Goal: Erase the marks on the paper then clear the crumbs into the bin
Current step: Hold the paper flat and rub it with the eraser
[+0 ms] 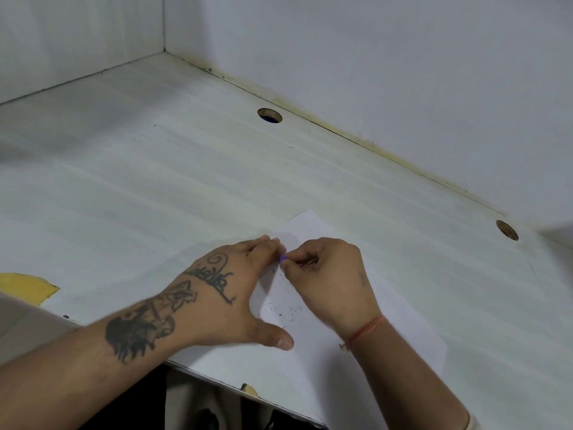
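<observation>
A white sheet of paper [400,308] lies on the white desk near its front edge. My left hand [226,293] presses flat on the paper's left part, fingers straight and thumb spread. To its right, my right hand [331,280] pinches a small purple eraser [282,258], of which only the tip shows, against the paper by my left fingertips. Dark eraser crumbs [285,310] are scattered on the paper between my two hands. No bin is in view.
The desk [155,187] sits in a corner with walls behind and to the left. Two round cable holes, one [269,115] at the back and another [507,230] at the right. Chipped yellow patches [28,287] mark the front edge.
</observation>
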